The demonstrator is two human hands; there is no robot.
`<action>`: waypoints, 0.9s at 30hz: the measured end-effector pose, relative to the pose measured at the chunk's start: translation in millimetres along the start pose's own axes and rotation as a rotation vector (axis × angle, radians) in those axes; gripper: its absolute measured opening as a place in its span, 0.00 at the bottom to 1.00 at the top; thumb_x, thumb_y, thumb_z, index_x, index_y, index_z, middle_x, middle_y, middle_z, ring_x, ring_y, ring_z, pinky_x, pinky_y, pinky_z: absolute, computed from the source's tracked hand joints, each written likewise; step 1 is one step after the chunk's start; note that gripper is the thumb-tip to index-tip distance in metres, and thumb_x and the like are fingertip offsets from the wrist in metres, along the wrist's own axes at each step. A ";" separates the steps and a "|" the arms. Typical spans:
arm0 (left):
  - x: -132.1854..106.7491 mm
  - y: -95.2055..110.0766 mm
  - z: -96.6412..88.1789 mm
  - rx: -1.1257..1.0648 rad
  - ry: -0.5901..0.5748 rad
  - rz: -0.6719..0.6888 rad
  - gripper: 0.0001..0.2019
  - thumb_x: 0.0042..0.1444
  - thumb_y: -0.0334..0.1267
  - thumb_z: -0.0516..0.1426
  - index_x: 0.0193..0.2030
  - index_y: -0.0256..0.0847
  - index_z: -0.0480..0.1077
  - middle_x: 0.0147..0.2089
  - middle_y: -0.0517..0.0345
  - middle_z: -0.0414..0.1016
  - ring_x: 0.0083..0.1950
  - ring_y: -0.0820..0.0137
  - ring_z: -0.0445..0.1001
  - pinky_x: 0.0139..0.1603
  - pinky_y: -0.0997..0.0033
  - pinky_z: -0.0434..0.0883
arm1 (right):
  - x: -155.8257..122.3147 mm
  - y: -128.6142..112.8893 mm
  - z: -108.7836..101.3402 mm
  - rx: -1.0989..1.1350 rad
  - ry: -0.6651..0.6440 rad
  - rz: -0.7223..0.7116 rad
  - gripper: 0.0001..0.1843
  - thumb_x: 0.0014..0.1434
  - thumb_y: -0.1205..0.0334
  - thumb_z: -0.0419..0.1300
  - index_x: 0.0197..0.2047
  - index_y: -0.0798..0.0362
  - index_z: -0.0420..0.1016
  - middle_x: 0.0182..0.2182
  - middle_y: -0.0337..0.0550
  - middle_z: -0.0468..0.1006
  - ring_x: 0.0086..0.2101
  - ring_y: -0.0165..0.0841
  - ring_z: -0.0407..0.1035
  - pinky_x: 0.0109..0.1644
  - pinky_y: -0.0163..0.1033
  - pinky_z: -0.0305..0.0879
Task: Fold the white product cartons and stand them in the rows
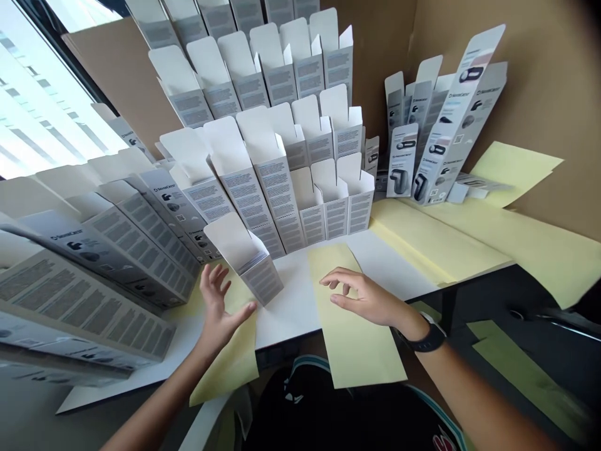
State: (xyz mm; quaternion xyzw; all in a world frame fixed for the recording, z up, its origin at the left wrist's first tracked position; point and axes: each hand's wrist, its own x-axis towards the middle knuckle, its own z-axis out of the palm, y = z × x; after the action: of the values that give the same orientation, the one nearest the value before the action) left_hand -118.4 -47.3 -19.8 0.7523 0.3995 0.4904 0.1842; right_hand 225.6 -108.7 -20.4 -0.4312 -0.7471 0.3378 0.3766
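My left hand (pixel 221 308) is empty, its fingers spread and the thumb stretched toward a small printed box. That cardboard box (pixel 263 280) has its top flap up and leans a little at the front of the white table (pixel 293 307). Over a yellow paper sheet (pixel 359 341) hangs my right hand (pixel 359 295), fingers apart and slightly bent, holding nothing. A dark watch (pixel 429 335) sits on the right wrist. The sheet hangs over the table's front edge. Behind the small box stand taller open-topped boxes (pixel 244 188).
Rows of open boxes (pixel 267 75) rise at the back against cardboard walls (pixel 507 106). Large boxes (pixel 79 300) crowd the left side. Printed boxes (pixel 451 125) stand at the right, near folded yellow paper (pixel 436 244). A window (pixel 51 113) is at the upper left.
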 end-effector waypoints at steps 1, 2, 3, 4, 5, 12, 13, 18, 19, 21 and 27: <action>1.9 -5.8 1.8 -0.002 -0.038 -0.075 0.58 0.50 0.47 0.69 0.75 0.57 0.30 0.72 0.40 0.51 0.74 0.49 0.55 0.69 0.38 0.59 | 2.3 1.2 1.7 -0.003 -0.019 0.007 0.15 0.65 0.60 0.58 0.54 0.49 0.75 0.50 0.47 0.76 0.47 0.36 0.72 0.45 0.40 0.70; 4.8 -10.0 4.3 0.000 -0.072 -0.114 0.59 0.50 0.48 0.69 0.75 0.55 0.30 0.71 0.40 0.54 0.73 0.48 0.57 0.69 0.37 0.59 | 4.7 2.5 3.4 -0.007 -0.038 0.015 0.15 0.66 0.59 0.58 0.54 0.50 0.75 0.50 0.47 0.76 0.47 0.36 0.71 0.45 0.40 0.71; 8.5 -12.5 6.9 0.006 -0.099 -0.128 0.57 0.50 0.48 0.69 0.75 0.52 0.33 0.69 0.40 0.58 0.72 0.48 0.60 0.69 0.37 0.60 | 6.7 3.3 4.8 -0.012 -0.054 0.024 0.15 0.66 0.59 0.58 0.55 0.50 0.75 0.51 0.47 0.75 0.48 0.36 0.71 0.44 0.40 0.71; 12.7 -13.3 9.2 0.015 -0.118 -0.126 0.53 0.51 0.49 0.69 0.74 0.50 0.39 0.67 0.40 0.62 0.70 0.48 0.63 0.68 0.39 0.62 | 7.9 3.6 5.7 -0.019 -0.067 0.033 0.15 0.66 0.59 0.58 0.55 0.50 0.75 0.51 0.48 0.75 0.48 0.36 0.71 0.44 0.40 0.71; 17.2 -12.6 11.1 0.023 -0.128 -0.114 0.48 0.51 0.48 0.69 0.72 0.47 0.46 0.65 0.40 0.65 0.67 0.49 0.66 0.67 0.41 0.64 | 8.2 2.9 5.9 -0.027 -0.078 0.041 0.15 0.66 0.59 0.58 0.55 0.50 0.75 0.51 0.48 0.75 0.48 0.37 0.71 0.43 0.40 0.71; 36.3 26.8 32.6 -0.267 -0.377 -0.019 0.42 0.53 0.47 0.67 0.70 0.46 0.51 0.59 0.45 0.70 0.57 0.55 0.75 0.53 0.59 0.76 | -28.3 -28.1 -7.7 -0.045 -0.002 -0.020 0.15 0.68 0.62 0.58 0.57 0.46 0.72 0.53 0.45 0.74 0.54 0.35 0.69 0.56 0.42 0.67; 36.7 34.2 39.9 -0.378 -0.465 -0.043 0.43 0.55 0.49 0.66 0.71 0.48 0.48 0.58 0.45 0.71 0.56 0.56 0.76 0.50 0.60 0.77 | -37.6 -32.9 -10.0 -0.026 0.028 -0.049 0.15 0.68 0.62 0.58 0.57 0.45 0.72 0.53 0.44 0.74 0.53 0.35 0.69 0.55 0.41 0.68; 38.6 55.1 91.5 -0.669 -0.714 -0.185 0.43 0.61 0.53 0.61 0.74 0.54 0.39 0.65 0.43 0.65 0.56 0.55 0.75 0.47 0.59 0.78 | -78.7 -42.0 -14.8 0.081 0.280 -0.129 0.12 0.66 0.66 0.60 0.51 0.42 0.75 0.48 0.40 0.74 0.45 0.31 0.69 0.48 0.37 0.67; 40.0 55.4 102.9 -0.682 -0.739 -0.213 0.43 0.61 0.54 0.60 0.74 0.54 0.38 0.67 0.42 0.63 0.57 0.54 0.75 0.48 0.58 0.78 | -84.4 -40.9 -13.5 0.092 0.331 -0.117 0.10 0.67 0.66 0.60 0.49 0.43 0.75 0.46 0.40 0.74 0.43 0.31 0.69 0.47 0.37 0.67; 44.3 53.0 124.6 -0.662 -0.772 -0.265 0.43 0.62 0.55 0.59 0.74 0.54 0.37 0.71 0.41 0.58 0.60 0.54 0.73 0.51 0.54 0.77 | -92.9 -36.7 -8.7 0.097 0.403 -0.053 0.08 0.67 0.65 0.59 0.46 0.44 0.76 0.45 0.40 0.74 0.43 0.31 0.70 0.47 0.37 0.67; 57.1 39.1 167.6 -0.464 -0.777 -0.307 0.41 0.64 0.57 0.54 0.75 0.44 0.39 0.71 0.35 0.56 0.69 0.48 0.64 0.64 0.41 0.68 | -102.0 -21.6 13.0 0.150 0.574 0.116 0.05 0.68 0.62 0.59 0.40 0.47 0.76 0.44 0.43 0.77 0.45 0.35 0.72 0.46 0.38 0.67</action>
State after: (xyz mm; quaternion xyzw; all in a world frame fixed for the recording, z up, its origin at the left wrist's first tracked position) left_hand 57.9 -7.5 -35.6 0.7511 0.2875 0.2162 0.5536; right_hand 241.2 -211.3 -36.5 -0.5221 -0.5572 0.2773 0.5832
